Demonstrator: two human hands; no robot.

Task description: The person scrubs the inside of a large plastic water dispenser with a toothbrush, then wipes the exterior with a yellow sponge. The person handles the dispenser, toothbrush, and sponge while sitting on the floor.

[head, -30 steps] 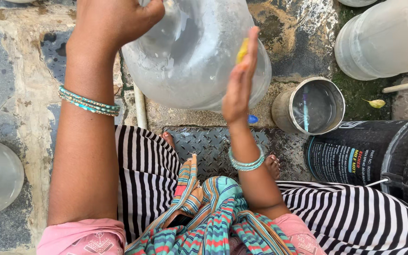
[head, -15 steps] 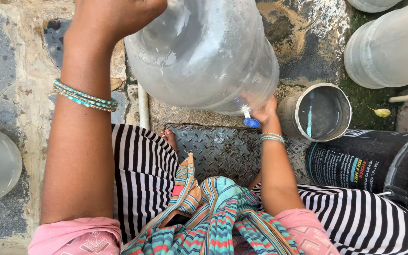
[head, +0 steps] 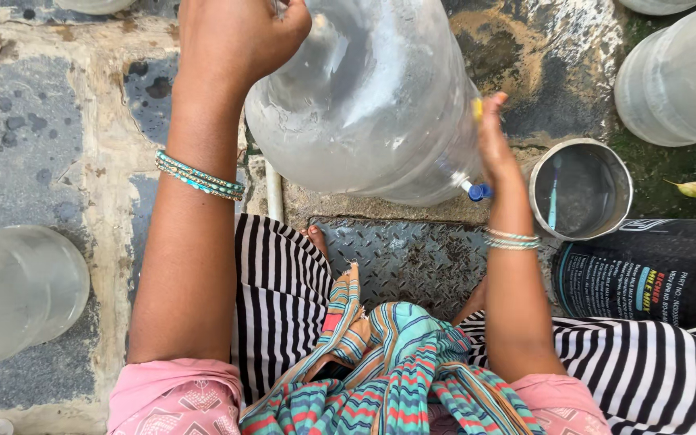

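Your left hand (head: 239,36) grips the large clear plastic water jug (head: 368,97) at its upper end, tilted over wet stone paving (head: 42,129); your right hand (head: 493,133), fingers extended, steadies its side (yellow object indistinct).

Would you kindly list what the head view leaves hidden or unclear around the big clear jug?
- Left hand: its fingers wrap behind the clear jug, and the top edge cuts off the grip.
- Right hand: a small yellow thing shows at its fingers, too small to identify.
- Jug's blue-tipped end: too small to tell what it is.
- Steel pot: contents unclear.
- Black bucket: cut off by the right edge.
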